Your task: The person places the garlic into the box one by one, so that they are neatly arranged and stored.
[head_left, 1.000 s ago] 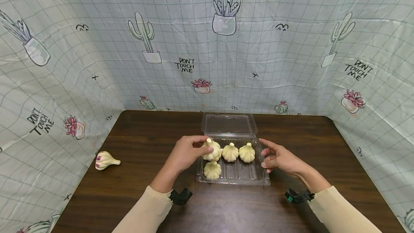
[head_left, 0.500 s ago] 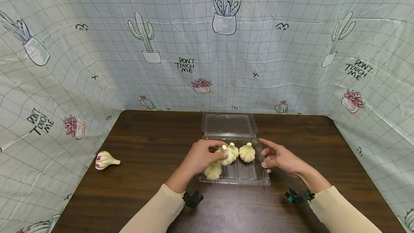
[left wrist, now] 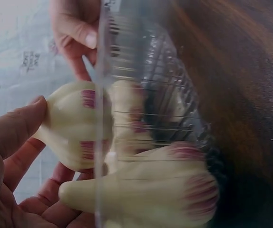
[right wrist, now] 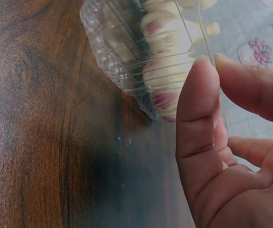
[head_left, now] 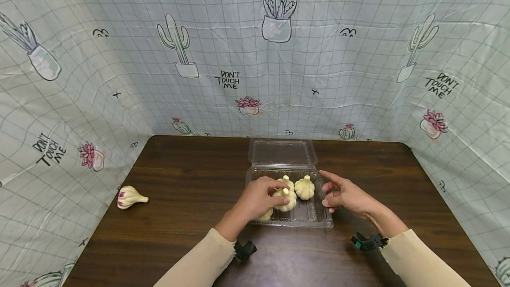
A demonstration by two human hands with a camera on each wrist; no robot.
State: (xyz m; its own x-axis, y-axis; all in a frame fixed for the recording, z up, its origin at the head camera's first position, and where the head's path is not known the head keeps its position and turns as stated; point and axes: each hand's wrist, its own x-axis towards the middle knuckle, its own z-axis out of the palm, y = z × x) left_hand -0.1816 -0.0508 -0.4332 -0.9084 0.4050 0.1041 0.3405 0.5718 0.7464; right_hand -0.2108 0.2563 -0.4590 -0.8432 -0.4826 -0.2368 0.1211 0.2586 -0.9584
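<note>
My left hand (head_left: 258, 199) pinches a cream garlic bulb (head_left: 285, 201) by its upper part, over the front middle of a clear plastic container (head_left: 314, 224). In the left wrist view the held bulb (left wrist: 77, 126) shows purple marks and sits at the container's rim. Two other bulbs stand upright in the back row; the right one (head_left: 304, 188) is plain to see. Another bulb (head_left: 266, 215) at the front left is partly hidden by my left hand. My right hand (head_left: 343, 195) pinches the container's right rim, and its thumb (right wrist: 258, 88) and a finger (right wrist: 198, 107) meet there.
The container's clear lid (head_left: 282, 153) lies folded back behind it. A loose garlic bulb (head_left: 130, 197) with purple patches lies on its side at the left of the dark wooden table (head_left: 187, 169). A patterned curtain (head_left: 239, 48) stands around the back and sides.
My left hand has carried its garlic bulb rightward and toward the front, from the container's left side to its front middle. My right hand has kept its place at the rim.
</note>
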